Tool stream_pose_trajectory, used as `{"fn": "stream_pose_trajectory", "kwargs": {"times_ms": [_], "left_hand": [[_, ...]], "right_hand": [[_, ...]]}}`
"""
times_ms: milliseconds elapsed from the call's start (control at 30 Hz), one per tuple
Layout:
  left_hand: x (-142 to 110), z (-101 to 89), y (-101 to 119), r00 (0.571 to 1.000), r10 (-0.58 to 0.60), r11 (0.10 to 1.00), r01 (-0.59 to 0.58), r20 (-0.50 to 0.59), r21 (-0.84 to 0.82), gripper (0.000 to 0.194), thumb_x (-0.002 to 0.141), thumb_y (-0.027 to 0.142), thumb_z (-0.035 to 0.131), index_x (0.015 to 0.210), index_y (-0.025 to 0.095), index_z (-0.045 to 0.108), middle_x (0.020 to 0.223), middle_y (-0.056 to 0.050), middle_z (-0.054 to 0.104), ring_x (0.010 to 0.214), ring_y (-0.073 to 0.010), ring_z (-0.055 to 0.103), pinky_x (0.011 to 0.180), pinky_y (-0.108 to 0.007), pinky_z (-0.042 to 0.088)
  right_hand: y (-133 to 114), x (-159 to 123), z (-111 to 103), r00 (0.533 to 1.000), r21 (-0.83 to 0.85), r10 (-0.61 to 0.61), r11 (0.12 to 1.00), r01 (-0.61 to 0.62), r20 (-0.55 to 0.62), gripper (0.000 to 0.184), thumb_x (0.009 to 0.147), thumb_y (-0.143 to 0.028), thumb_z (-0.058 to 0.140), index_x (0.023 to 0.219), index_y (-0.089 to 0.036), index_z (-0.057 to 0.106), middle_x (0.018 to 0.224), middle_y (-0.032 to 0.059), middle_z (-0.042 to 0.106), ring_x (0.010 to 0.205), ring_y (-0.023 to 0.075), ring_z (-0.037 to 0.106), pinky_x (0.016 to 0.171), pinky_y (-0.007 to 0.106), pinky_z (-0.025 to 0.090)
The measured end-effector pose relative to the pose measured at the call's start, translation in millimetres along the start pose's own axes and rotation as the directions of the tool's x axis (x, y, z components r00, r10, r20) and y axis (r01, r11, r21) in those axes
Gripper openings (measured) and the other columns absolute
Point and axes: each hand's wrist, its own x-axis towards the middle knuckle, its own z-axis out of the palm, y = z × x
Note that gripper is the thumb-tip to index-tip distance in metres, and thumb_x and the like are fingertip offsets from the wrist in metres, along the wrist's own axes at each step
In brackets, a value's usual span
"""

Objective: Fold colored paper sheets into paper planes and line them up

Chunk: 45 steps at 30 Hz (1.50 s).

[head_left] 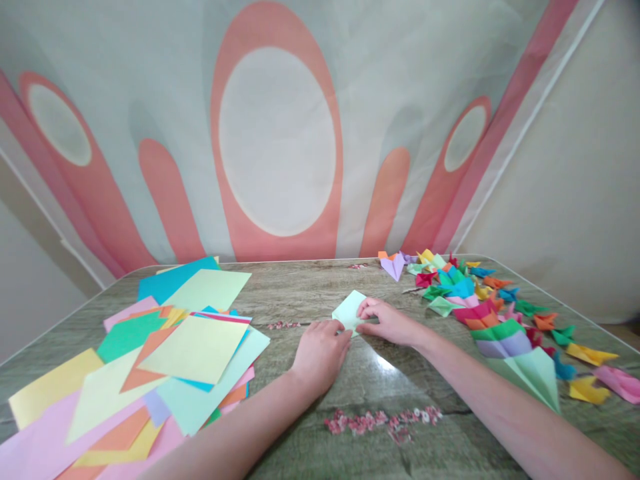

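A small pale green sheet of paper point(351, 308), partly folded, lies on the table between my hands. My left hand point(321, 355) rests at its lower left edge with the fingers bent together and pressing on the paper. At the right edge, my right hand point(385, 321) pinches the sheet between thumb and fingers. The fingers cover part of the paper's lower and right edges, so the exact fold there is hidden.
Loose coloured paper sheets point(197, 350) are heaped on the left of the wood-patterned table point(300, 287). Many folded paper pieces point(500, 333) spread along the right side, near my right forearm. A backdrop with pink shapes point(280, 247) stands behind the table.
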Motion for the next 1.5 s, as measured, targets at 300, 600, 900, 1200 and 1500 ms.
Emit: {"fn": "stream_pose_trajectory", "kwargs": {"times_ms": [300, 600, 900, 1200, 1500], "left_hand": [[-3, -2.2, 7, 0.999, 0.004, 0.998, -0.006, 0.033, 0.058, 0.022, 0.090, 0.031, 0.043, 0.101, 0.020, 0.058, 0.094, -0.006, 0.057, 0.090, -0.0222, 0.052, 0.079, -0.036, 0.043], [-3, -0.2, 7, 0.999, 0.012, 0.992, -0.017, 0.044, 0.128, 0.025, 0.090, 0.033, 0.042, 0.104, 0.019, 0.058, 0.097, -0.006, 0.056, 0.092, -0.0228, 0.052, 0.078, -0.037, 0.044], [-1, 0.9, 9, 0.996, 0.057, 0.978, -0.069, 0.062, 0.197, 0.030, 0.088, 0.037, 0.047, 0.107, 0.016, 0.056, 0.096, -0.007, 0.057, 0.092, -0.0242, 0.053, 0.076, -0.038, 0.044], [-2, 1.7, 11, 0.994, 0.063, 0.974, -0.079, 0.084, 0.213, 0.032, 0.088, 0.038, 0.048, 0.107, 0.015, 0.056, 0.093, -0.008, 0.057, 0.090, -0.0242, 0.054, 0.075, -0.037, 0.045], [0, 0.0, 12, 0.992, 0.069, 0.971, -0.092, 0.110, 0.219, 0.032, 0.087, 0.036, 0.049, 0.107, 0.013, 0.056, 0.092, -0.008, 0.057, 0.090, -0.0241, 0.054, 0.075, -0.036, 0.046]], "right_hand": [[1, 2, -1, 1.000, 0.047, 0.025, 0.999, -0.025, 0.005, 0.024, 0.073, -0.038, 0.066, 0.064, -0.017, 0.060, 0.088, 0.0046, 0.059, 0.082, 0.0184, 0.055, 0.077, 0.032, 0.042], [7, 2, 2, 0.998, 0.047, 0.048, 0.998, -0.046, -0.034, 0.023, 0.069, -0.037, 0.070, 0.068, -0.017, 0.058, 0.085, 0.0036, 0.058, 0.082, 0.0183, 0.055, 0.077, 0.031, 0.041], [4, 0, 8, 0.993, 0.023, 0.067, 0.998, -0.065, -0.094, 0.020, 0.073, -0.035, 0.066, 0.067, -0.017, 0.058, 0.083, 0.0034, 0.057, 0.081, 0.0177, 0.053, 0.078, 0.032, 0.040], [6, 0, 2, 0.999, 0.039, 0.052, 0.998, -0.052, -0.008, 0.017, 0.081, -0.024, 0.055, 0.067, -0.017, 0.058, 0.086, 0.0034, 0.057, 0.082, 0.0155, 0.054, 0.078, 0.030, 0.041], [3, 1, 7, 0.994, -0.045, 0.061, 0.997, -0.065, -0.088, 0.012, 0.078, -0.021, 0.056, 0.067, -0.017, 0.056, 0.082, 0.0034, 0.057, 0.081, 0.0165, 0.053, 0.078, 0.031, 0.040]]}}
